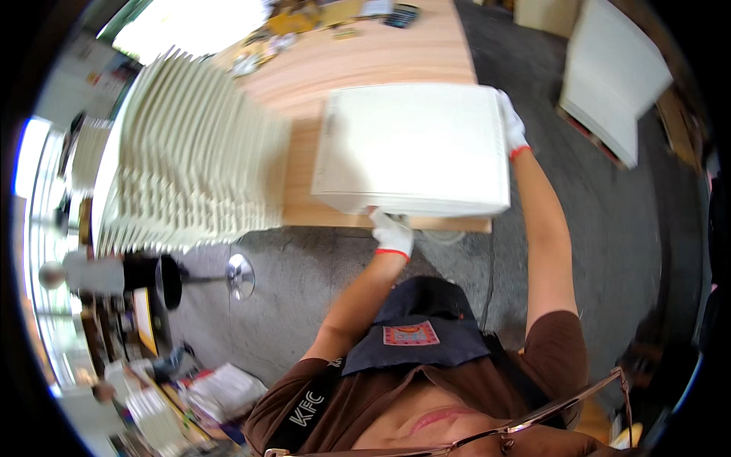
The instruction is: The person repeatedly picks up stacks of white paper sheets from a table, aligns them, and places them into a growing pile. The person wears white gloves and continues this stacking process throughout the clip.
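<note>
A white, flat-topped block point(415, 148), like a box or a neat stack of board, sits at the near right part of the wooden table. My left hand point(393, 233), in a white glove with a red cuff, grips its near edge; some fingers are hidden against the side. At its right edge is my right hand point(513, 123), gloved the same way, its fingers wrapped on the far right corner and partly hidden. To the left rises a tall stack of white, ridged panels or folded card point(194, 156), leaning and fanned in layers.
The wooden table point(365, 57) carries yellow pieces point(293, 21) and a calculator point(400, 16) at its far end. White boards point(613, 80) stand on the floor at right. A round-based stool point(240, 276) and two people point(95, 273) are at left.
</note>
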A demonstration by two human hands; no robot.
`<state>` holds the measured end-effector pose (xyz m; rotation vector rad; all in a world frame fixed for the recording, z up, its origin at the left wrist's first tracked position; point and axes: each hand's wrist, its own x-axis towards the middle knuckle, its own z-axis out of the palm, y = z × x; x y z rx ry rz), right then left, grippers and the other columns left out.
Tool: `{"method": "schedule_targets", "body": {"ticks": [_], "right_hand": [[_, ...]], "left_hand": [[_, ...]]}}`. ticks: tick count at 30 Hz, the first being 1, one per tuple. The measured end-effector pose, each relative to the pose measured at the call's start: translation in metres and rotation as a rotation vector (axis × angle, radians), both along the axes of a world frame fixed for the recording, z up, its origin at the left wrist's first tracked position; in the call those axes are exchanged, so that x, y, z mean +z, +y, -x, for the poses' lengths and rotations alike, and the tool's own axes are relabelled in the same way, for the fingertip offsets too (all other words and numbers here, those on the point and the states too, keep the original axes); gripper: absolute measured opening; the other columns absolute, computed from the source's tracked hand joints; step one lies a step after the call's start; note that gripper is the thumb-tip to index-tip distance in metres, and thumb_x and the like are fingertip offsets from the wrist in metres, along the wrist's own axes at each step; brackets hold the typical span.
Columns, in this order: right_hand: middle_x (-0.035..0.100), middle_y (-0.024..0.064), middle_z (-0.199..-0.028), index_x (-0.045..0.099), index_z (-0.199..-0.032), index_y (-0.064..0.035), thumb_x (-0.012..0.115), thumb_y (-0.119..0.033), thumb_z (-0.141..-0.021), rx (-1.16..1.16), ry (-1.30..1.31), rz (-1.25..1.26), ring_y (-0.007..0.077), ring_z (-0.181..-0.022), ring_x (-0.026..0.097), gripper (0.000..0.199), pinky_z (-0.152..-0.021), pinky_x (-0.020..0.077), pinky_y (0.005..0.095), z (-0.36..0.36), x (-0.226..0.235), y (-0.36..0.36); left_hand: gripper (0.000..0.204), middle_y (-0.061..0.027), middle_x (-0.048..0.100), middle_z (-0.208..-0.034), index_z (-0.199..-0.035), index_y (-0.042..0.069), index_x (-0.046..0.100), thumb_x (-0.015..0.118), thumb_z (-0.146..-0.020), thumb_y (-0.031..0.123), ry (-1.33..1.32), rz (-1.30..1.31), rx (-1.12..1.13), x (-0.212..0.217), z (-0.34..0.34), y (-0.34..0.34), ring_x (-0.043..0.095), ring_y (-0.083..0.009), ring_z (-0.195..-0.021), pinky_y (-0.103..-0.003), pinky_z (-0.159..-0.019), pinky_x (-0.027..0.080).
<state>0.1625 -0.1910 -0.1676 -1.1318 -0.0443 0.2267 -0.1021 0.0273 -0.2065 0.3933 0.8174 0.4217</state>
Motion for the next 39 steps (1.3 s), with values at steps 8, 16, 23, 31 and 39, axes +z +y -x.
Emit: {"method": "schedule_targets", "body": {"ticks": [8, 16, 23, 31, 39], "right_hand": [[0.065, 0.0079, -0.115, 0.061, -0.124, -0.0059, 0.048, -0.039, -0.098, 0.102, 0.216, -0.217, 0.0185, -0.101, 0.062, 0.045, -0.091, 0.0512, 0.0324, -0.055, -0.132, -0.029], [0.063, 0.0093, -0.124, 0.055, -0.131, -0.0023, 0.041, -0.049, -0.101, -0.093, 0.193, -0.266, 0.0206, -0.11, 0.061, 0.058, -0.096, 0.0499, 0.034, 0.002, -0.134, -0.034], [0.053, 0.0119, -0.136, 0.048, -0.137, 0.006, 0.031, -0.046, -0.106, -0.373, 0.058, 0.286, 0.0215, -0.126, 0.047, 0.063, -0.109, 0.0316, 0.0314, 0.178, -0.054, -0.014], [0.053, 0.0214, -0.133, 0.05, -0.133, 0.0025, 0.042, -0.02, -0.103, -0.103, -0.184, 0.637, 0.0333, -0.127, 0.049, 0.039, -0.109, 0.0363, 0.0381, 0.318, -0.016, 0.038], [0.059, 0.0153, -0.127, 0.056, -0.128, -0.0066, 0.039, -0.032, -0.104, -0.166, -0.559, 0.917, 0.0312, -0.12, 0.055, 0.039, -0.1, 0.0443, 0.0371, 0.17, -0.072, -0.012]], "left_hand": [[0.057, 0.0007, 0.045, -0.145, -0.139, 0.018, 0.044, 0.039, -0.099, 0.058, 0.062, -0.081, 0.14, -0.032, -0.015, -0.02, 0.038, -0.017, -0.135, -0.039, -0.113, 0.029], [0.066, -0.0036, 0.046, -0.146, -0.142, 0.009, 0.041, 0.032, -0.1, 0.059, 0.068, -0.249, -0.027, -0.008, -0.028, 0.01, 0.046, -0.02, -0.131, -0.035, -0.108, 0.039], [0.055, -0.0091, 0.048, -0.143, -0.142, 0.002, 0.04, 0.035, -0.105, 0.042, -0.369, -0.738, -0.871, -0.024, -0.074, 0.148, 0.049, -0.0227, -0.127, -0.037, -0.107, 0.041], [0.061, -0.0096, 0.043, -0.149, -0.147, 0.007, 0.037, 0.035, -0.103, 0.049, 0.135, -0.496, -0.633, 0.022, -0.037, 0.249, 0.039, -0.0268, -0.138, -0.042, -0.114, 0.032], [0.056, -0.0088, 0.039, -0.15, -0.14, 0.017, 0.043, 0.034, -0.1, 0.054, 0.206, -0.153, -0.175, 0.022, 0.066, 0.095, 0.035, -0.0268, -0.139, -0.048, -0.117, 0.025]]}}
